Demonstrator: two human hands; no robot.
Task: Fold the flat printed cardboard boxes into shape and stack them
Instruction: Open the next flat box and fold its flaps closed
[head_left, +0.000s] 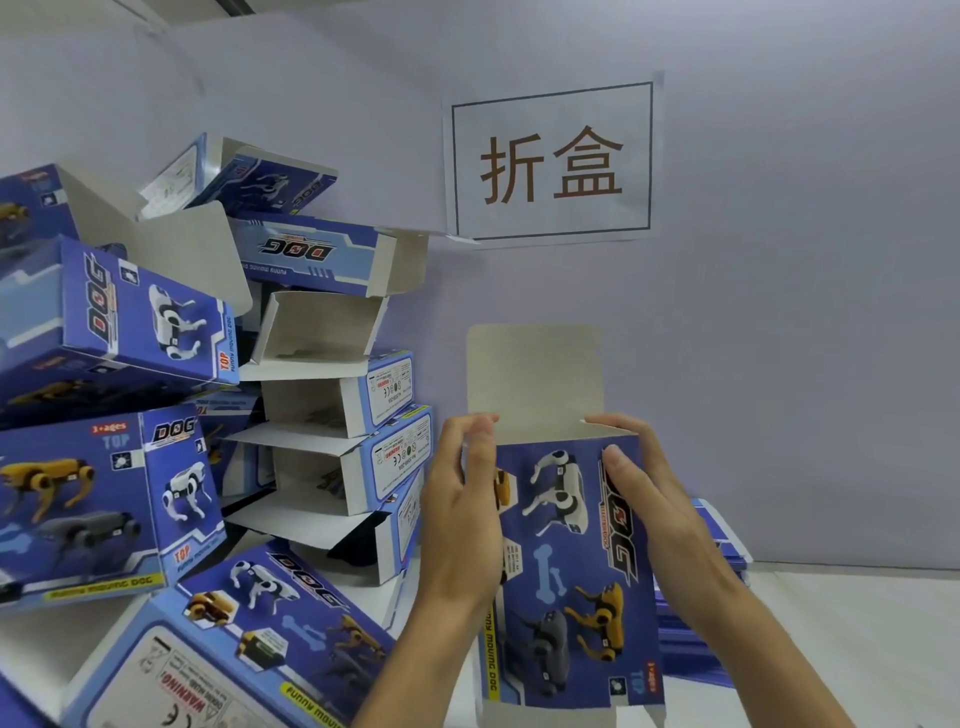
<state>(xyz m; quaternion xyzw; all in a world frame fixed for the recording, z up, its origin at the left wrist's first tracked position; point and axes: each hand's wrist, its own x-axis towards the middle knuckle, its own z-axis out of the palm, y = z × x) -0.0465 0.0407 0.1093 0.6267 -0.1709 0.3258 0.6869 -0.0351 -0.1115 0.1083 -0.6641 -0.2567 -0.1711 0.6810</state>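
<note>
Both hands hold one blue printed box (571, 561) upright in front of the wall (805, 312), centre-right of the view. Left hand (460, 519) grips the box's left edge, fingers curled round the side near the top. Right hand (654, 499) grips the right edge, thumb lying on the printed front face, fingers behind. Hands apart, one per side — box between them. Top flap (535, 369) stands up open, plain grey inside showing; a bottom flap also hangs open at the lower edge.

Left of the box — a messy pile of folded boxes (156, 415), same dog print, stacked against the wall, many with flaps open, some tilted. Behind the right forearm a stack of flat boxes (696, 644) lies on the white table (857, 649). On the wall above, a paper sign (550, 161) with two large characters in a frame.
</note>
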